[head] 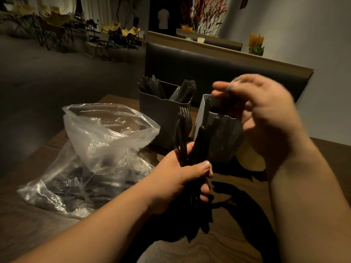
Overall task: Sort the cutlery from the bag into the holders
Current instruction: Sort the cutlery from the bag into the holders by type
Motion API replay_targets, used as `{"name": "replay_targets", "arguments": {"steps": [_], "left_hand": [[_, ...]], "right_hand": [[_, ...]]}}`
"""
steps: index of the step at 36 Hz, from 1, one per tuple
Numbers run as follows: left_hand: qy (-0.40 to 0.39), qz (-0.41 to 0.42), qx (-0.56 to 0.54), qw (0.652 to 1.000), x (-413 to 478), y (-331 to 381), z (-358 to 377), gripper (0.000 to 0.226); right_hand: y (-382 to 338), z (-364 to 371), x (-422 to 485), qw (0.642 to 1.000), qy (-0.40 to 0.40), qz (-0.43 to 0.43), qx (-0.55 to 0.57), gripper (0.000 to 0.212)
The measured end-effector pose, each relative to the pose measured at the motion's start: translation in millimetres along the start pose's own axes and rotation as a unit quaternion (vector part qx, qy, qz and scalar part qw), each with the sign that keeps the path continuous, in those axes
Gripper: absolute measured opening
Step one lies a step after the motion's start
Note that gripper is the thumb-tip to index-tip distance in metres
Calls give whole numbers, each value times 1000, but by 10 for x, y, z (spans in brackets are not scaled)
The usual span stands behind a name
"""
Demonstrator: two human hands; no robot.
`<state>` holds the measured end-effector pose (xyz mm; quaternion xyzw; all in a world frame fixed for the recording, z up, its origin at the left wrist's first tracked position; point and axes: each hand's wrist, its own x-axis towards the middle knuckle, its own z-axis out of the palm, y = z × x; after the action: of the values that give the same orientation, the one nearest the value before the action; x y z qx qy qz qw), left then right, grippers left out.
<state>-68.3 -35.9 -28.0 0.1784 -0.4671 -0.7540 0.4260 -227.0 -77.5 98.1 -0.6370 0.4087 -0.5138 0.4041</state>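
1. On the wooden table (233, 249), at the left, the clear plastic bag (106, 141) slumps open. It is soft and crinkly. More dark cutlery lies in its bottom folds, but the glare and creases keep me from counting it.
2. Two holders stand behind: the far holder (161, 118), with black handles in both compartments, and the near holder (201, 114) under the right hand. The inside of the near one is too dark to read.
3. The left hand (178, 179) has its fingers wrapped around a bundle of black cutlery (187, 141), fork tines up. The pieces look like light, stiff, slick plastic that likely slides within the bunch. They are best drawn out one at a time by the handle.
4. The right hand (266, 111), blurred, pinches a dark piece (218, 103) between thumb and fingertips over the near holder. I cannot tell what kind it is.
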Motion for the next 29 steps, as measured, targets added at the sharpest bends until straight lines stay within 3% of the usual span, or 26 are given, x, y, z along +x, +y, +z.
{"name": "replay_targets", "arguments": {"steps": [2, 5, 9, 12, 16, 19, 22, 26, 29], "left_hand": [[-11, -11, -11, 1000, -3, 3, -2, 8], [-29, -22, -23, 999, -9, 3, -8, 10], [-38, -24, -34, 998, -28, 21, 5, 19], [-52, -26, -34, 998, -46, 42, 9, 20], [-85, -33, -40, 995, -71, 45, 16, 20], [-112, -39, -41, 992, -80, 45, 21, 17], [-130, -34, -24, 991, -87, 58, 15, 9], [-128, -33, -26, 991, -92, 83, -5, 11], [-112, -32, -11, 993, -79, 91, -3, 14]], "right_hand": [[-25, -33, -21, 985, 57, 16, 160, 11], [-67, -88, -45, 947, 97, 14, 307, 30], [-78, -253, -25, 912, 153, -29, 380, 25], [-110, -395, -8, 928, 143, -35, 342, 19], [-100, -280, -46, 976, 88, 97, 174, 11], [-44, -63, -73, 982, 18, 143, 123, 29], [60, 74, -70, 971, -48, 206, 112, 28], [124, 84, -51, 936, -105, 289, 169, 61], [158, 38, -26, 941, -109, 280, 155, 84]]}}
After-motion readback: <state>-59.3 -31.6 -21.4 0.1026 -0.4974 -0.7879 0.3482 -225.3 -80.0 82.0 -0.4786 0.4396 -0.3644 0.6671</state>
